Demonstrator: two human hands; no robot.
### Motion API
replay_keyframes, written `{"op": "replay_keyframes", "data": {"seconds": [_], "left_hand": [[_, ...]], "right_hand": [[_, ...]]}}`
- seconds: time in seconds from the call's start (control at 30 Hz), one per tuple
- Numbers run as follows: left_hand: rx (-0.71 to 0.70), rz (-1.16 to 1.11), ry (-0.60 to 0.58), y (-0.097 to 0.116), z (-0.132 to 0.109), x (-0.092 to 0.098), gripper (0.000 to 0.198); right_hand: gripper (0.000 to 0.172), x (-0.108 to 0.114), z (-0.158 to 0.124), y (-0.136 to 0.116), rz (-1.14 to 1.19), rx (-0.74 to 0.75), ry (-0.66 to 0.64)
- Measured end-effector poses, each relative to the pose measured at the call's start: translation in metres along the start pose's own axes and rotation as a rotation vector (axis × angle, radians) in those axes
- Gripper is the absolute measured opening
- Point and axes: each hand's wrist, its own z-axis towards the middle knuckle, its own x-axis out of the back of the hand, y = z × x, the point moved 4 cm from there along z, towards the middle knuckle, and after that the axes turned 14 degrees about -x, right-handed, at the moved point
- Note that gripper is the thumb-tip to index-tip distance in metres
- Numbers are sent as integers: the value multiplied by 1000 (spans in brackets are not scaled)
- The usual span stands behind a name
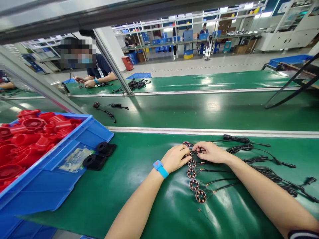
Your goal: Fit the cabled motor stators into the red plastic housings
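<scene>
A column of small round motor stators (194,185) with copper windings lies on the green work surface (139,199). My left hand (175,157), with a blue wrist strap (161,168), has its fingers closed on one stator (189,154) near the far end and partly covers it. Just right of it, my right hand (210,152) pinches the thin black cable (199,151) of that stator. The farthest stator (186,143) sits beyond my left fingertips. Coiled black cables (266,172) run from the stators to the right, partly beneath my right forearm.
At left stands a blue bin (82,146) full of red plastic parts (32,136), with black blocks (99,156) against it. Past a white rail (199,131), more cables (112,106) lie on a green strip. A co-worker (99,68) sits across, behind a metal post (113,63).
</scene>
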Motion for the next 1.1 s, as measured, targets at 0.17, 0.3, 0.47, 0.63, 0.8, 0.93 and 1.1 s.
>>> {"op": "replay_keyframes", "data": {"seconds": [0.17,0.3,0.47,0.63,0.8,0.93,1.1], "left_hand": [[145,-145,165,-6,-1,-2,52],[215,-129,115,-10,-2,-5,33],[223,-135,97,-11,-3,-3,35],[212,-339,48,-20,-6,-2,44],[179,-471,18,-28,-12,-1,40],[162,-408,57,-22,-10,0,26],[163,18,104,-11,-5,6,26]], "right_hand": [[26,-1,0,-2,20,38,-2],[27,-4,0,-4,107,58,16],[27,-5,-1,-6,194,82,37],[26,-1,0,-7,197,91,119],[26,0,-1,-9,182,133,172],[25,0,-2,-11,177,153,171],[28,-2,-2,-11,77,159,150]]}}
